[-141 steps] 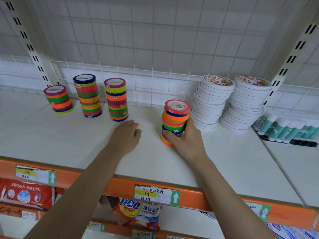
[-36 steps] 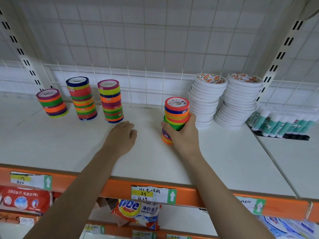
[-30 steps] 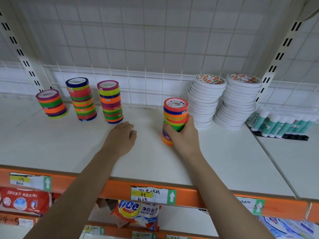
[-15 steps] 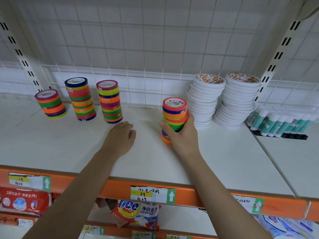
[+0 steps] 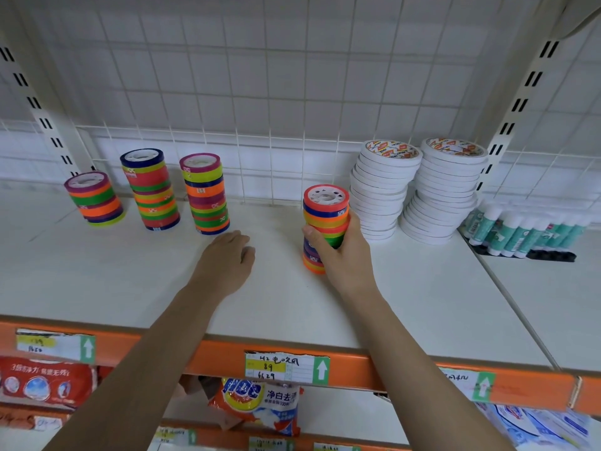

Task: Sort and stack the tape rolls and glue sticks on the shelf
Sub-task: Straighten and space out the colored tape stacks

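My right hand [image 5: 341, 255] is wrapped round the upright colour stack [image 5: 325, 227] mid-shelf [image 5: 422, 304], its mates [image 5: 205, 193] lying leftward past my left hand [image 5: 224, 262], resting loose and empty.

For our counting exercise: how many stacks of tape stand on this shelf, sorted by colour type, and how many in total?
Coloured tape stacks: 4 (three at the back left, one gripped by the right hand)
White tape stacks: 2
Total: 6
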Tool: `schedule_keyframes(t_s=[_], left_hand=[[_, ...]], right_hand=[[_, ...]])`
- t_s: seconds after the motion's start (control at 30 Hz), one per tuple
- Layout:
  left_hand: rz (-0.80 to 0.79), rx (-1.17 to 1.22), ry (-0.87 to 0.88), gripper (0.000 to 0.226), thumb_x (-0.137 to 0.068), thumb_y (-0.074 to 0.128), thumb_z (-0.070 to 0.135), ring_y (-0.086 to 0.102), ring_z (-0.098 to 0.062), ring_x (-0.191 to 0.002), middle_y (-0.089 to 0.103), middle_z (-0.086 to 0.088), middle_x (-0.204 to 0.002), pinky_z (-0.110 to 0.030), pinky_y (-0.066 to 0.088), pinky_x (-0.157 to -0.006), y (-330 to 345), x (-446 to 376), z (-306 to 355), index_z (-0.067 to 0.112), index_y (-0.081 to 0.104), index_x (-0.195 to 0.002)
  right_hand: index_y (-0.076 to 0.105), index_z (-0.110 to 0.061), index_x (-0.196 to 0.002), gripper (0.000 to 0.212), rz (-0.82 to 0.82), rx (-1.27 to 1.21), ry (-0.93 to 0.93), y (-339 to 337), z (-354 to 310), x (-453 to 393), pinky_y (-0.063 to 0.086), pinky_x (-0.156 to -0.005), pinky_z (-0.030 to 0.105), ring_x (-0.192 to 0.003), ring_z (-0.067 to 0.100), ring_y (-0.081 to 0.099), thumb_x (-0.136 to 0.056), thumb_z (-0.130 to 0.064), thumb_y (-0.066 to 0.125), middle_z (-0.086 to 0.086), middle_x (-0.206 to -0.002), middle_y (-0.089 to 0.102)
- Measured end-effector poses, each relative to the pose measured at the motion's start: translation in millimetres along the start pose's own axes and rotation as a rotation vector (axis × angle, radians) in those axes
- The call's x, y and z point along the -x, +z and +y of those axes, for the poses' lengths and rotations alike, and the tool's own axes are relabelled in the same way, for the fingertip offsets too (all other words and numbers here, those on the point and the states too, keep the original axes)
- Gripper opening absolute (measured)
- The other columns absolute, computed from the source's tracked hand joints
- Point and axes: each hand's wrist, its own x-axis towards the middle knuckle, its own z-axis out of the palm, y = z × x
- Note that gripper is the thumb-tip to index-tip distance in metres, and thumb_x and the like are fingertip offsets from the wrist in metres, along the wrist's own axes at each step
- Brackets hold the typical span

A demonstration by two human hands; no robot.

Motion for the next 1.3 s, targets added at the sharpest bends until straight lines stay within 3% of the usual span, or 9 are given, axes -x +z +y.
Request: schedule_keyframes(t_s=[0.17,0.27,0.37,0.57,0.73,0.83,1.07,1.2,1.3], left_hand=[[0.005,0.003,0.004,0.042,-0.1,0.036,0.023,0.031,-0.021,-0.136,0.037,-0.009,-0.147,-0.029,0.023,-0.111,-1.3,1.9,1.0,0.006,0.041,-0.138],[0.005,0.0,0.008,0.042,-0.1,0.036,0.022,0.032,-0.021,-0.135,0.039,-0.01,-0.146,-0.028,0.024,-0.11,-1.7,2.1,1.1,0.006,0.042,-0.138],[0.0,0.002,0.003,0.043,-0.1,0.036,0.023,0.031,-0.021,-0.137,0.036,-0.009,-0.147,-0.029,0.023,-0.111,-2.0,1.8,1.1,0.006,0.041,-0.139],[0.01,0.012,0.012,0.041,-0.099,0.036,0.021,0.036,-0.021,-0.132,0.043,-0.01,-0.142,-0.027,0.026,-0.108,-3.4,3.2,3.3,0.004,0.043,-0.137],[0.017,0.019,0.012,0.041,-0.099,0.038,0.02,0.035,-0.022,-0.133,0.041,-0.011,-0.144,-0.027,0.025,-0.108,-3.0,3.0,2.7,0.004,0.043,-0.136],[0.012,0.015,0.013,0.042,-0.099,0.037,0.021,0.032,-0.022,-0.135,0.039,-0.01,-0.146,-0.028,0.023,-0.11,-2.3,2.0,1.8,0.005,0.042,-0.137],[0.004,0.003,0.007,0.043,-0.1,0.036,0.023,0.028,-0.021,-0.138,0.035,-0.009,-0.149,-0.029,0.021,-0.112,-0.2,1.2,-0.7,0.006,0.04,-0.139],[0.007,-0.004,0.014,0.043,-0.1,0.036,0.023,0.03,-0.021,-0.138,0.036,-0.009,-0.148,-0.029,0.022,-0.112,0.7,0.9,-2.1,0.006,0.041,-0.139],[0.005,-0.005,0.013,0.043,-0.099,0.037,0.023,0.03,-0.021,-0.137,0.036,-0.01,-0.148,-0.029,0.023,-0.112,0.8,-0.4,-2.0,0.006,0.041,-0.138]], right_hand=[[0.036,-0.023,-0.132,0.07,-0.009,0.002,0.008,-3.8,-2.2,3.0,0.04,-0.071,-0.003,-0.091,-0.01,0.053,-0.075,-0.03,0.076,-0.019,-0.108,0.052],[0.037,-0.029,-0.117,0.067,-0.029,0.01,0.027,-2.9,0.7,4.8,0.041,-0.07,-0.002,-0.087,-0.019,0.052,-0.067,-0.024,0.083,-0.026,-0.101,0.05],[0.041,-0.031,-0.104,0.057,-0.053,0.072,0.036,-2.9,3.9,4.9,0.042,-0.065,0.001,-0.084,-0.008,0.055,-0.067,-0.024,0.084,-0.016,-0.097,0.053],[0.037,-0.017,-0.129,0.07,-0.089,0.081,0.121,-4.2,5.9,3.9,0.05,-0.083,0.025,-0.101,0.014,0.057,-0.073,-0.023,0.079,-0.007,-0.111,0.055],[0.036,-0.021,-0.111,0.064,-0.031,0.015,0.128,-3.3,0.1,6.1,0.045,-0.061,0.003,-0.082,-0.003,0.054,-0.067,-0.024,0.083,-0.016,-0.096,0.05],[0.039,-0.018,-0.106,0.059,-0.008,0.05,0.147,-3.2,0.0,6.5,0.043,-0.056,0.003,-0.082,0.003,0.053,-0.067,-0.025,0.083,-0.006,-0.1,0.051],[0.044,-0.036,-0.095,0.038,-0.097,0.049,0.151,-9.5,4.1,4.8,0.041,-0.061,0.006,-0.08,0.0,0.055,-0.078,-0.016,0.072,-0.016,-0.091,0.056],[0.037,-0.027,-0.115,0.055,-0.052,-0.026,0.14,-7.5,1.5,4.7,0.042,-0.058,0.0,-0.083,-0.001,0.055,-0.077,-0.01,0.073,-0.019,-0.094,0.052],[0.029,-0.021,-0.119,0.072,0.034,-0.077,0.111,-2.1,-2.7,3.9,0.046,-0.064,0.003,-0.091,0.001,0.057,-0.07,-0.023,0.081,-0.009,-0.106,0.053]])
